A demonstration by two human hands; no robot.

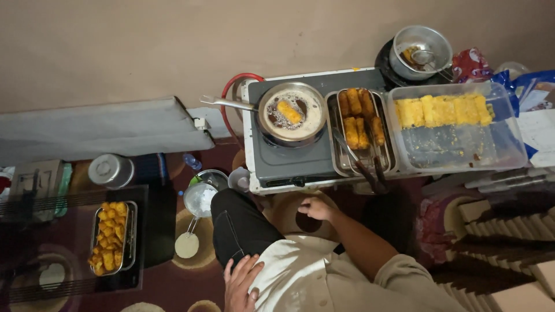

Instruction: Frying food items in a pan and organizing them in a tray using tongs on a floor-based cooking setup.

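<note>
My left hand [241, 283] lies flat with fingers apart on my dark trouser leg and pale shirt. My right hand [317, 207] hovers with curled fingers just in front of the portable gas stove [289, 159], holding nothing. On the stove a frying pan [291, 111] holds bubbling oil and one yellow roll [289, 112]. Right of it a metal tray with a rack [361, 121] carries several browned rolls, with dark tongs [365, 164] lying across its front. A clear plastic container [462, 144] holds a row of pale yellow uncooked rolls [444, 110].
A metal pot with a ladle [420, 51] stands behind the container. At left, a dark glass table [34, 231] bears a tray of fried pieces [111, 237]. A lidded metal pot [111, 171], a sieve [199, 199] and a red hose [232, 86] are nearby. Cardboard stacks [509, 231] fill the right.
</note>
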